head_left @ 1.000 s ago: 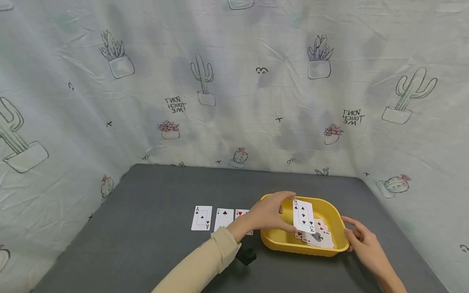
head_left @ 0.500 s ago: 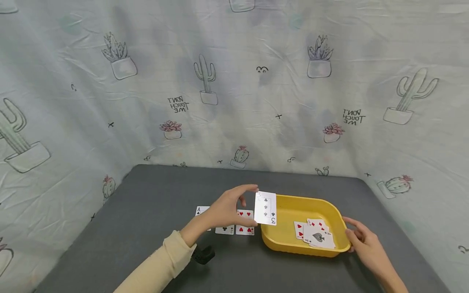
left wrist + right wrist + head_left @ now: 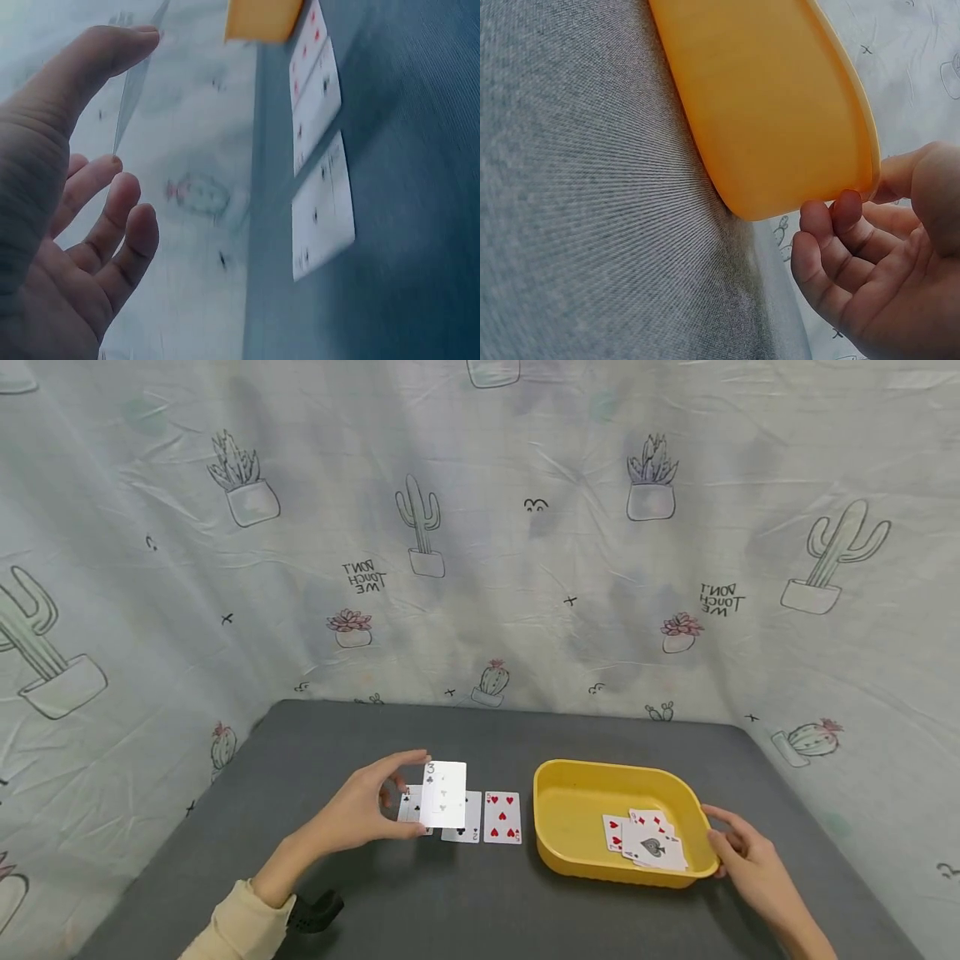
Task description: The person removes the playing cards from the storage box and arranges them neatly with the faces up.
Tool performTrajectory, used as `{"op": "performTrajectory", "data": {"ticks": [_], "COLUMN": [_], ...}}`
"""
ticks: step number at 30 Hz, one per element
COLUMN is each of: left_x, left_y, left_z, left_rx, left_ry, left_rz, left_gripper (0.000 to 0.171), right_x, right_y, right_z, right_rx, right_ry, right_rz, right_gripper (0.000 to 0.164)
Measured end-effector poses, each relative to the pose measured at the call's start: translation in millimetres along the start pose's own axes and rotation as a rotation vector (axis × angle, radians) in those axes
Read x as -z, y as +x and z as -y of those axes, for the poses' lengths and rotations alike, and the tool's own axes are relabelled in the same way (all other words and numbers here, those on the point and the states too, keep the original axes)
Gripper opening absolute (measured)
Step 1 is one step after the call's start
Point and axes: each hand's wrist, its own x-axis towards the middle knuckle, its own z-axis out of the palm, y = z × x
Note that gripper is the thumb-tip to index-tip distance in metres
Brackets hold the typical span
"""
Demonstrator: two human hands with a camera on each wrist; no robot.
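Observation:
My left hand [image 3: 363, 806] pinches a three of clubs playing card [image 3: 443, 793] by its opposite edges, thumb on the near edge and fingertip on the far one. The card is raised above the table and overlaps the ace of clubs [image 3: 409, 803] and two of clubs [image 3: 472, 818] lying below it. In the left wrist view the held card [image 3: 135, 90] shows nearly edge-on. My right hand [image 3: 750, 864] grips the right end of a yellow plastic basket [image 3: 558, 852], fingertips [image 3: 816, 219] against its outer wall close to the rim.
A five of hearts [image 3: 502, 818] lies face up to the right of the two of clubs. Inside the basket several loose cards overlap, an ace of spades [image 3: 654, 846] on top. Beyond the dark grey table [image 3: 420, 735] hangs a white curtain [image 3: 480, 568] printed with cacti.
My left hand has carried the three of clubs leftward from over the basket to above the row of cards. The right hand has stayed at the basket's end.

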Motion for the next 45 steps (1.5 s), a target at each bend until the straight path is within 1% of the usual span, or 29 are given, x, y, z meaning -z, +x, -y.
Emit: {"op": "performTrajectory", "data": {"ticks": [3, 8, 12, 16, 22, 28, 33, 37, 45], "left_x": [9.4, 23.4, 32.8, 37.3, 41.1, 41.8, 42.8, 42.7, 40.8], "left_y": [-9.9, -21.6, -31.4, -39.2, -47.0, -50.8, -53.2, -53.5, -52.1], "left_z": [7.9, 20.1, 35.2, 53.0, 71.4, 80.0, 84.3, 86.3, 86.7], "left_rx": [0.041, 0.123, 0.188, 0.243, 0.281, 0.308, 0.333, 0.348, 0.349], "left_ry": [0.005, 0.009, 0.026, 0.035, 0.018, 0.037, 0.063, 0.083, 0.110], "left_rz": [-0.003, 0.032, 0.020, 0.016, 0.028, 0.062, 0.069, 0.074, 0.084], "left_gripper": [0.089, 0.087, 0.087, 0.087, 0.087, 0.089, 0.089, 0.089, 0.088], "right_x": [2, 6, 8, 9, 9, 9, 8, 7, 7], "right_y": [2, 6, 10, 13, 14, 12, 11, 11, 11], "right_z": [1, 2, -1, -3, -5, -3, 0, 2, 2], "right_rx": [-0.001, -0.009, -0.015, -0.009, 0.017, 0.022, 0.017, 0.003, -0.010], "right_ry": [-0.005, -0.012, -0.009, -0.003, -0.004, -0.008, 0.008, 0.010, 0.012], "right_rz": [0.003, 0.006, 0.018, 0.019, 0.004, -0.006, 0.000, 0.005, 0.009], "right_gripper": [0.047, 0.047, 0.047, 0.047, 0.047, 0.046, 0.046, 0.046, 0.046]}}
